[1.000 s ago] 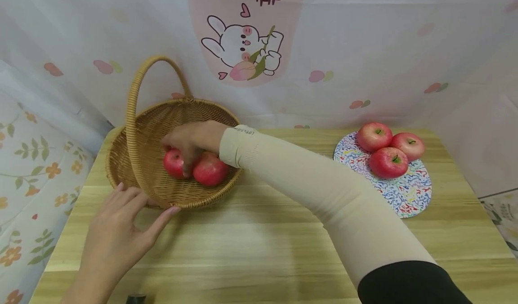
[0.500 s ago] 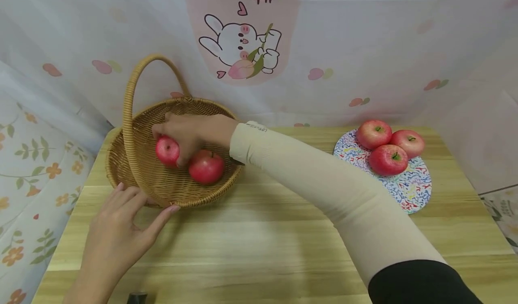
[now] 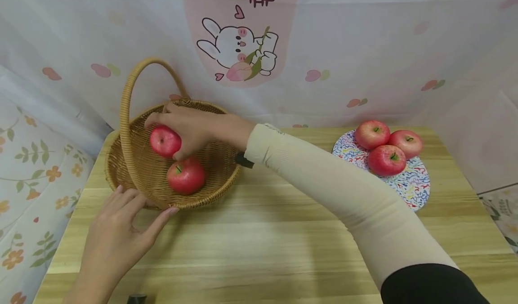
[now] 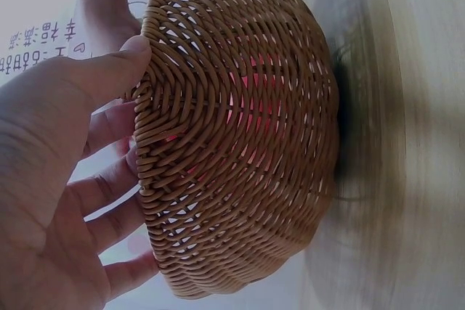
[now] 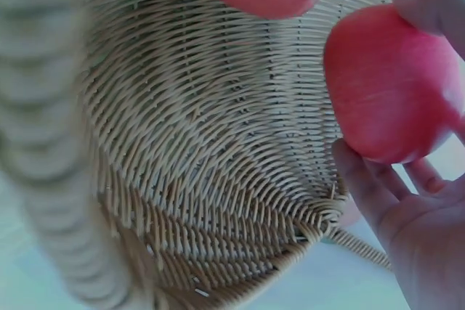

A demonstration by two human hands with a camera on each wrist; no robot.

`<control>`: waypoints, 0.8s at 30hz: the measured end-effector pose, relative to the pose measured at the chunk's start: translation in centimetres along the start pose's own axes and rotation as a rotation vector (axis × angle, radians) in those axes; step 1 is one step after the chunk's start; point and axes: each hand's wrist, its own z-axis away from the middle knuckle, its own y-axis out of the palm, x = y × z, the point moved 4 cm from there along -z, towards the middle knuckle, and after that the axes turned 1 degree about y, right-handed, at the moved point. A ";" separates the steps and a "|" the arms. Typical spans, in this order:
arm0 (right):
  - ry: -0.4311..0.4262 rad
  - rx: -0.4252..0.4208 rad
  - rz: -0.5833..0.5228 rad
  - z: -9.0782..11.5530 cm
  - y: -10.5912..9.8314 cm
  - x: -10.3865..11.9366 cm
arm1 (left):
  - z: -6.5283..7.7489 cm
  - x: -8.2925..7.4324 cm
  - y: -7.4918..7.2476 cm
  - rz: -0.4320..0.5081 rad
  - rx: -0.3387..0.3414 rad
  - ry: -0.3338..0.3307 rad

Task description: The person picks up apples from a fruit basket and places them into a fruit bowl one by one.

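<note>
A wicker basket point(image 3: 141, 178) with a tall looped handle stands at the table's left back. My right hand point(image 3: 190, 128) reaches into it and grips a red apple point(image 3: 164, 140), lifted above the basket floor; the right wrist view shows that apple point(image 5: 389, 85) held by my fingers point(image 5: 367, 194). A second red apple point(image 3: 185, 176) lies loose on the basket bottom. My left hand point(image 3: 117, 232) rests with straight fingers against the basket's near outer wall point(image 4: 240, 143), thumb on the rim.
Three red apples point(image 3: 386, 143) sit on a round patterned mat point(image 3: 408, 185) at the back right. The wooden table point(image 3: 263, 245) is ringed by printed cloth walls. A small dark object point(image 3: 136, 299) lies at the front edge.
My right hand has lifted its apple up and to the left, off the basket floor. The loose apple has rolled left and forward. My left hand has stayed put.
</note>
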 end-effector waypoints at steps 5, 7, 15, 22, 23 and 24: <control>-0.045 -0.063 -0.044 1.4 -0.5 0.1 | 0.0 0.0 0.0 -0.005 -0.009 0.007; -0.043 -0.075 -0.057 2.2 -0.5 -0.1 | 0.1 -0.1 0.0 -0.012 -0.003 0.009; 0.027 -0.169 -0.072 4.6 -0.5 -1.0 | 0.3 0.0 -0.3 -0.025 -0.006 0.015; 0.001 -0.298 -0.213 7.2 -0.8 -1.8 | 0.3 -0.1 -0.2 -0.021 -0.010 0.003; 0.007 -0.321 -0.224 7.7 -0.9 -1.9 | 0.3 -0.1 -0.1 -0.019 -0.008 0.003; 0.011 -0.346 -0.237 8.2 -0.9 -2.0 | 0.3 -0.1 -0.1 -0.018 -0.005 0.002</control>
